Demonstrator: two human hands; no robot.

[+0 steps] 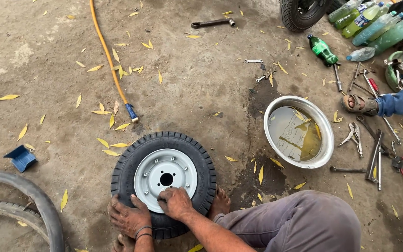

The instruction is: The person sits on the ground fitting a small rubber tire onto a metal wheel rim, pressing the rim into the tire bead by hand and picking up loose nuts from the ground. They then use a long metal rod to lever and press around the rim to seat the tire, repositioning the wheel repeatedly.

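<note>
The right hand (pixel 176 203) covers the near edge of the grey rim (pixel 165 174); whatever its curled fingers pinch is hidden. The left hand (pixel 128 217) hides part of the small tyre (pixel 131 161). The frame's edges crop the bottles (pixel 374 23) and the loose tyre (pixel 43 205).

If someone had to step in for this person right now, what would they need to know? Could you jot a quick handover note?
Left hand: flat on the near-left side of the tyre, holding nothing.
Right hand: fist pressed on the near edge of the grey rim; whether it holds something cannot be told.
The wheel lies flat on the concrete floor between the person's bare feet, tyre already around the rim.
The centre hole and bolt holes are open.
Close by: water basin to the right, loose tools beyond it, yellow hose behind the wheel.
What is left cannot be told from this view.
</note>
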